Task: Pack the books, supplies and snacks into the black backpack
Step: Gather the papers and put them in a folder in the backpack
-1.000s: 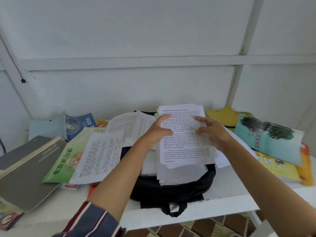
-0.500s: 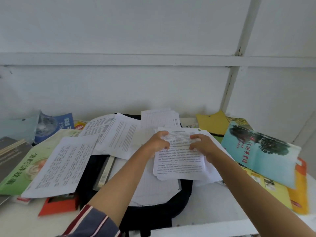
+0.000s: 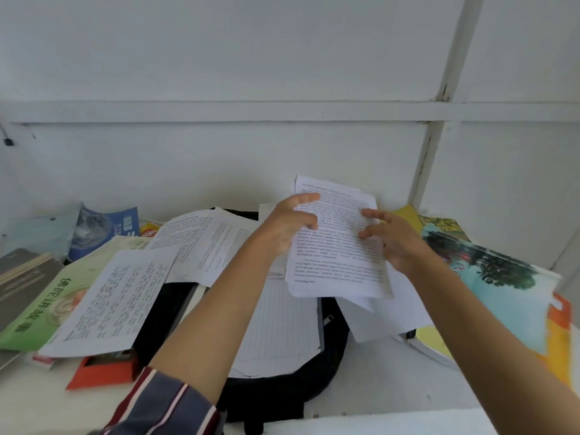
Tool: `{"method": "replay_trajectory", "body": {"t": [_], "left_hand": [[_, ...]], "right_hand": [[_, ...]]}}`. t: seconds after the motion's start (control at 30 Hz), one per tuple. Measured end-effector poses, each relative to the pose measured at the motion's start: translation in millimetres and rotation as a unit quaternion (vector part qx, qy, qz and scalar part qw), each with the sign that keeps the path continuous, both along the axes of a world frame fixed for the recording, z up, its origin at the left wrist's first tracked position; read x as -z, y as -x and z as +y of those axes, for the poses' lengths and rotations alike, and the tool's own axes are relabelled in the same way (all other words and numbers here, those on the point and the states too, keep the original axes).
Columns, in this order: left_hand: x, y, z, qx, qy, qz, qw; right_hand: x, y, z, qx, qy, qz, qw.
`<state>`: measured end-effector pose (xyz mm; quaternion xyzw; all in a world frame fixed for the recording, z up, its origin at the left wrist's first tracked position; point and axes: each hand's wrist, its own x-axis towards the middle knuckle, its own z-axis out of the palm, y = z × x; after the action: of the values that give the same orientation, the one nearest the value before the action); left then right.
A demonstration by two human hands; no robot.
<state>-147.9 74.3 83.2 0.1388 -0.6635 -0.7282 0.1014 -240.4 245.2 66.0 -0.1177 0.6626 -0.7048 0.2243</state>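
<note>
My left hand (image 3: 287, 227) and right hand (image 3: 400, 243) clamp their fingers on the paper sheaf (image 3: 337, 262) over the black backpack (image 3: 332, 346) by the surface's front edge; next, I judge, it wants sliding in.

A: Where are my arms?
B: Both reach forward, forearms bare; a striped sleeve (image 3: 163, 406) is bunched at your left elbow.
A: And the grips?
B: Your left grip (image 3: 287, 229) pinches the left edge of the printed sheets (image 3: 335, 262), fingers curled onto the front. Your right grip (image 3: 397, 243) is at their right edge, fingers bent and spread across the face, thumb hidden.
</note>
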Motion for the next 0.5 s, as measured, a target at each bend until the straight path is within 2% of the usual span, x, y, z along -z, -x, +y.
{"method": "replay_trajectory", "body": {"t": [0.07,0.2,0.37,0.5], "left_hand": [[-1.7,6.0,11.7,0.007,-0.019,0.014,1.000],[22.3,19.9,42.5,0.011,0.001,-0.047,0.999],[69.6,29.3,71.7,0.013,0.084,-0.129,0.988],[82.3,34.3,80.2,-0.024,0.206,-0.191,0.960]], "right_hand": [[-6.3,8.4,11.9,-0.002,0.001,0.014,1.000],[-1.0,22.3,32.7,0.022,-0.133,0.084,0.987],[32.4,27.1,48.2,-0.009,-0.285,0.101,0.953],[49.7,26.0,46.3,0.002,-0.338,0.153,0.929]]}}
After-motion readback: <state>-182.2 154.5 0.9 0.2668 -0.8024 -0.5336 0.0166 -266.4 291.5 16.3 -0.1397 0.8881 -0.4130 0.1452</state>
